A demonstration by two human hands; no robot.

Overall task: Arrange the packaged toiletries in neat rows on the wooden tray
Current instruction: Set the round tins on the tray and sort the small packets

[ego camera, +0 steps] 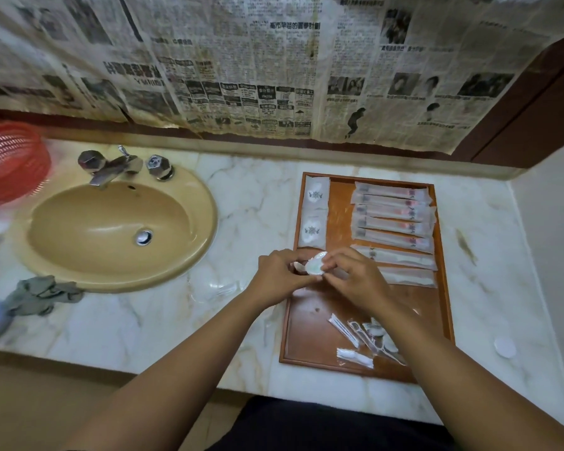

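Head view. Hands meet over the left edge of the wooden tray, about halfway along it. Left hand and right hand both pinch one round white packet by its rim, fingertips curled onto it from either side. The packet sits just in front of the nearer of the square sachets. Cannot tell whether it touches the tray floor or is held just clear.

Handling, judged: a flat disc in thin glossy film. Very light and soft enough to buckle, and the wrap looks slick. Best taken at the rim or a sealed edge with thumb and fingertip. A hard squeeze would crease it. Once laid down it should slide easily on the smooth wood, so a flat-finger nudge ought to square it up.

Counts on the tray:
- square sachets, left column: two, end to end.
- long sachets with pink print, right column: five, stacked edge to edge and slightly overlapping.
- paler long packets just below those: two.
- round packet in hand: one.
- loose small packets at the near right corner: a crossed jumble partly under the right forearm. At least three, exact number not readable.

Off the tray, on the counter: one blurred clear packet between the basin and the tray, and one white disc to the tray's right.
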